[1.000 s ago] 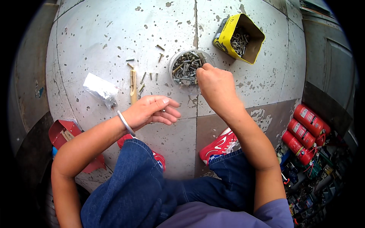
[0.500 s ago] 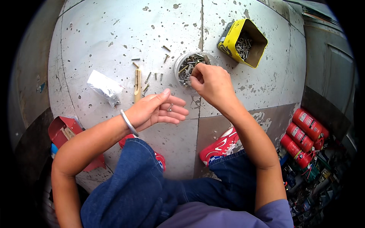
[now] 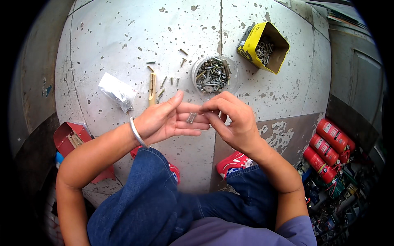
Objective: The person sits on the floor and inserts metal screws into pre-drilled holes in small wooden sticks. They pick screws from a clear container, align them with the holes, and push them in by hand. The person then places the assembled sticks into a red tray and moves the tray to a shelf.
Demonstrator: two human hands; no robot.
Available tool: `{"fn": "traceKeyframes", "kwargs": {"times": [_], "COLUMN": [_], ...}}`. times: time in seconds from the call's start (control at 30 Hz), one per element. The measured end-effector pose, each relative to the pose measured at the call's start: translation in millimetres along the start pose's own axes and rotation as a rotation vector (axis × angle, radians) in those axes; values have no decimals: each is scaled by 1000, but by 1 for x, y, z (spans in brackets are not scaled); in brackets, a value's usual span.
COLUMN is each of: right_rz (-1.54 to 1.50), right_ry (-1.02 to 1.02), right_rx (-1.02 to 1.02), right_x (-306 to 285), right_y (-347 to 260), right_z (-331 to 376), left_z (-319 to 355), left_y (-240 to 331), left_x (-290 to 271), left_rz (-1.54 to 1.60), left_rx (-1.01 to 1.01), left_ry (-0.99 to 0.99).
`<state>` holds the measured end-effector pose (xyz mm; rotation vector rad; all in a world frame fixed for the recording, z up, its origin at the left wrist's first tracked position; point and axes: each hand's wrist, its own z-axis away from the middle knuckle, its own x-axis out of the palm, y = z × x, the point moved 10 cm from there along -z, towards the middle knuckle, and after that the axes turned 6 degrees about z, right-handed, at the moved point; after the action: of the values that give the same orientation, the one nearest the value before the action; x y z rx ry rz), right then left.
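My left hand [image 3: 164, 121] is palm up with its fingers stretched out flat. Small silvery screws [image 3: 191, 117] lie loose across those fingers. Thumb and fingers of my right hand [image 3: 238, 123] are pinched together right at the left fingertips; whatever they pinch is too small or hidden to make out. Just beyond my hands stands a round clear plastic tub [image 3: 237, 80] filled with mixed screws and bolts [image 3: 212, 76]. Left of the tub, several loose screws [image 3: 163, 81] lie scattered on the floor beside a narrow pale wooden piece [image 3: 152, 88].
A yellow square tin [image 3: 251, 51] holding more bolts stands at the back right. A clear plastic bag [image 3: 117, 91] lies to the left. Nearer on that side is a red metal box [image 3: 65, 139]. Red fire extinguishers [image 3: 330, 133] lie at the right beside piled parts.
My right hand has come out of the tub, back and down to my left fingertips. More screws now show on the left fingers, and the tub's contents are uncovered.
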<state>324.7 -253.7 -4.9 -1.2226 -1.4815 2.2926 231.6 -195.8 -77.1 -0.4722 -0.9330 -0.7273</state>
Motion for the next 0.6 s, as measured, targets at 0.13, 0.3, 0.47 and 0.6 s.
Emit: {"fn": "traceKeyframes", "kwargs": {"times": [0.13,0.3,0.47,0.6], "right_rz": [87,352,510,585], "right_ry": [23,121,239,265], "right_rx": [-24,-180,-366,-485], "right_x": [5,12,24,28], "right_y": [-9,-35,-49,-58], "right_z": [10,16,23,27], "left_z": [6,9,15,18], "left_y": [1,-7,-12,-12], "left_x": [3,0,-19,-21], "left_rz": [-40,-49,101,209], "left_rx": [36,59,128,173], "left_ry": [-19,-30,58,60]}}
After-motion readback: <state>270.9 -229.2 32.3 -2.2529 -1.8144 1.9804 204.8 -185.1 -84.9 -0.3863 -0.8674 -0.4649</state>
